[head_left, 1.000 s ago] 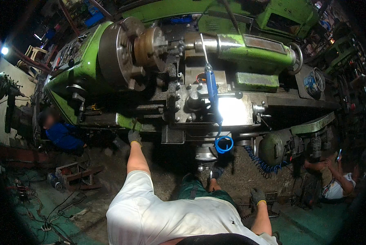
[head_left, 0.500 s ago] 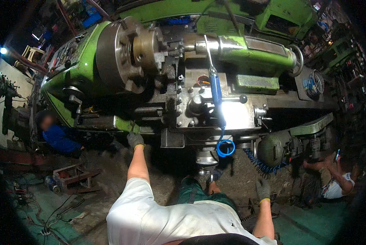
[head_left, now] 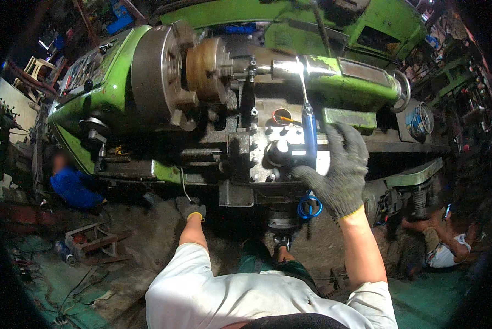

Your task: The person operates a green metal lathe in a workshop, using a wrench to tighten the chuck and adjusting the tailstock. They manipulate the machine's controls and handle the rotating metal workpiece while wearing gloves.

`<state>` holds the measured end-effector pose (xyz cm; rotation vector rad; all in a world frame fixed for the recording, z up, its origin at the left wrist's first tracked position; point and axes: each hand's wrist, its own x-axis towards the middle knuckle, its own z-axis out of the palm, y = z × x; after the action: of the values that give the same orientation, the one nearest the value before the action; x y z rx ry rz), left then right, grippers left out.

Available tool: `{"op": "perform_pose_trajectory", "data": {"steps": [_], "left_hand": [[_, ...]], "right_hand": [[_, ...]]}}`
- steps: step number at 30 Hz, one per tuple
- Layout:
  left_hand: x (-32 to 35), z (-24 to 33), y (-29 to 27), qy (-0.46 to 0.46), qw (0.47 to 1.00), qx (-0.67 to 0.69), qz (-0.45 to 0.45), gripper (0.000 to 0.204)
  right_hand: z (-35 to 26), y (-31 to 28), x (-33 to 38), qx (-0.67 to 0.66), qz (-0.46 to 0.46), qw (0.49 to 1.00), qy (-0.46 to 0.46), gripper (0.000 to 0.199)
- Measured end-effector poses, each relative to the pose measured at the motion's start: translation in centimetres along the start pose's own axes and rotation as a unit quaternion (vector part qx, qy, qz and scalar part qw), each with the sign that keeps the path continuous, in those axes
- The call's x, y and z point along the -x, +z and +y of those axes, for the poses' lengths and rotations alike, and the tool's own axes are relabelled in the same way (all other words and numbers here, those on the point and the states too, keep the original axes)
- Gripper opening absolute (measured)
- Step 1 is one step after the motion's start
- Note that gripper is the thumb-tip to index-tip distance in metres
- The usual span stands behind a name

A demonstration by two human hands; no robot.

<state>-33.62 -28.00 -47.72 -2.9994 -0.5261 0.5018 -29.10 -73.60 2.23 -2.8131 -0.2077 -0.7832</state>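
My right hand [head_left: 342, 170], in a grey knit glove, is raised over the lathe's tool slide with thumb and fingers spread. Just left of its fingers stands a blue air blow gun [head_left: 310, 131] with a long thin metal nozzle and a coiled blue hose [head_left: 309, 206]. No grip on it shows. Lower left, my gloved left hand [head_left: 191, 209] is closed around the lower end of a thin, curved metal rod [head_left: 184, 183], whose upper end reaches the lathe's front edge. A brownish round workpiece [head_left: 205, 68] sits in the large chuck [head_left: 155, 77].
Right of the workpiece is the green tailstock [head_left: 361, 77] with its handwheel [head_left: 403, 92]. A blue-and-white bucket [head_left: 419, 117] stands behind the bed. A person in blue [head_left: 76, 183] is at far left, another person [head_left: 446, 247] at right. A metal frame [head_left: 95, 241] and cables lie on the floor.
My right hand has risen from low at my side to beside the blow gun. My left hand has drawn back from the lathe's front edge, and the thin rod now shows. The view has shifted slightly.
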Motion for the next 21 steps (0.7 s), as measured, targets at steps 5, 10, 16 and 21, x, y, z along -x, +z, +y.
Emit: {"op": "perform_pose_trajectory", "data": {"steps": [5,10,16,21], "left_hand": [[4.7,4.4,-10.5,-0.015,0.98,0.091,-0.175,0.064],[3.4,6.2,-7.7,-0.007,0.945,0.32,0.063,0.053],[8.7,13.8,-30.0,0.155,0.786,0.519,0.298,0.038],[13.1,21.1,-42.8,0.358,0.681,0.58,0.267,0.026]], "right_hand": [[-0.5,2.1,-2.0,0.079,-0.074,0.994,0.028,0.06],[1.1,2.4,-1.5,-0.153,0.158,0.975,-0.012,0.048],[5.8,-4.0,-0.8,-0.668,-0.238,0.691,0.137,0.054],[12.8,-7.2,-1.2,-0.558,-0.477,0.66,0.159,0.073]]}}
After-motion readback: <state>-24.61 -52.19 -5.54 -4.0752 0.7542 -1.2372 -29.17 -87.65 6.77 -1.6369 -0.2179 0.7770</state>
